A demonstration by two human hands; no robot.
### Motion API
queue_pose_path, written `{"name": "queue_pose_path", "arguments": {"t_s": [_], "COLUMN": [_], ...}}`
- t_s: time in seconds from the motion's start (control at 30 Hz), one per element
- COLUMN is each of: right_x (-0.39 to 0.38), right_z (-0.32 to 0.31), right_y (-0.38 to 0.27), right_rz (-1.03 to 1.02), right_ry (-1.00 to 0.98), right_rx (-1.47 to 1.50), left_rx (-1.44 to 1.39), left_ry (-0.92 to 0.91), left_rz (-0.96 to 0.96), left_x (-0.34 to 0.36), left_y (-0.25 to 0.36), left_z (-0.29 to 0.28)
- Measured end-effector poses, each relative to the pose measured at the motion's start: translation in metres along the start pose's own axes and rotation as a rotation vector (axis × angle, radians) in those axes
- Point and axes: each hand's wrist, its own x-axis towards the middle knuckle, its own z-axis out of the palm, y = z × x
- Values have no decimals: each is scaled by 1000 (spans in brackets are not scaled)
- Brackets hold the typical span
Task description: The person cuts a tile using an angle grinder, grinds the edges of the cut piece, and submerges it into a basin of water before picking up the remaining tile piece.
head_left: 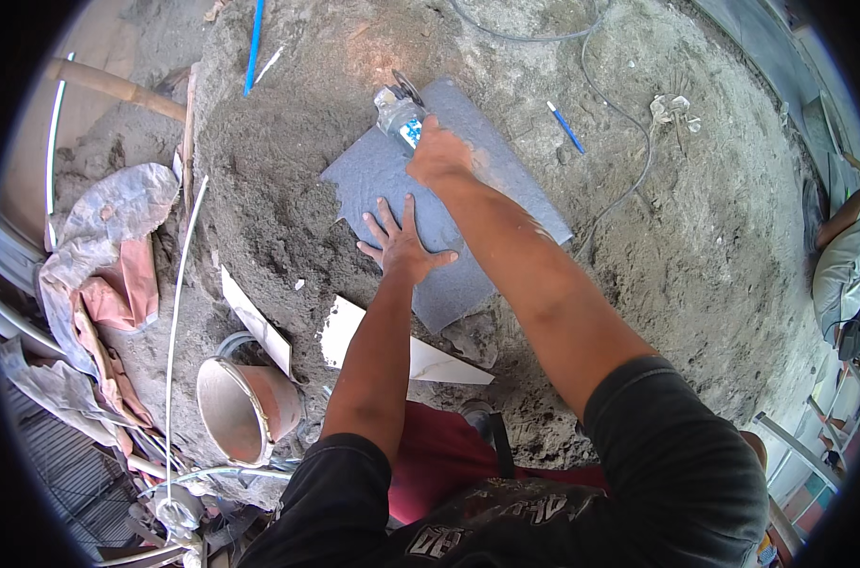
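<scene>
A grey tile (510, 194) lies flat on rough, sandy ground, its left edge jagged. My left hand (402, 248) rests on it with the fingers spread, palm down. Closed round the body of an angle grinder (397, 109), my right hand (439, 153) is at the tile's far edge. The grinder's disc (408, 87) is by that edge; whether it touches the tile I cannot tell. An orange glow shows on the ground just beyond the grinder.
Broken white tile pieces (439, 363) and a mortar-stained bucket (256, 402) are near me. A blue-and-white pen (567, 129) and a grey cable (629, 118) lie right. Crumpled sacks (117, 213) and a thin white rod (179, 293) are left. Another person's arm (842, 213) shows far right.
</scene>
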Motion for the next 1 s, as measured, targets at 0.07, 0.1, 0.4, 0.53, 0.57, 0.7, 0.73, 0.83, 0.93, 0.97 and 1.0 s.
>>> {"name": "queue_pose_path", "arguments": {"t_s": [0.07, 0.1, 0.4, 0.53, 0.57, 0.7, 0.73, 0.83, 0.93, 0.97, 1.0], "right_x": [-1, -1, 2, 4, 4, 0, -1, -1, -3, -4, -5], "right_z": [0, 1, 7, 10, 11, 10, 10, 9, 8, 8, 8], "right_y": [-1, -1, 4, 9, 9, 9, 9, 11, 12, 11, 11], "right_rz": [-1, 0, 3, -11, -8, -8, -10, -9, -10, -14, -14], "right_ry": [5, 8, 13, 67, 65, 66, 64, 65, 62, 57, 58], "right_rx": [5, 6, 14, -2, -3, 1, 3, 4, 6, 10, 10], "left_rx": [-5, -3, -8, -6, -1, 3, -4, -10, -7, -6, -6], "left_ry": [18, 20, 31, 40, 48, 45, 46, 49, 47, 44, 45], "left_rz": [6, 8, 4, 13, 15, 12, 14, 18, 16, 13, 13], "left_x": [1, 1, 1, 1, 1, 1, 2, 3, 2, 2, 1], "left_y": [-3, -2, -3, 0, -1, -1, -3, -2, -1, -2, -2], "left_z": [1, 0, 0, 2, 3, 4, 5, 6, 5, 5, 4]}}
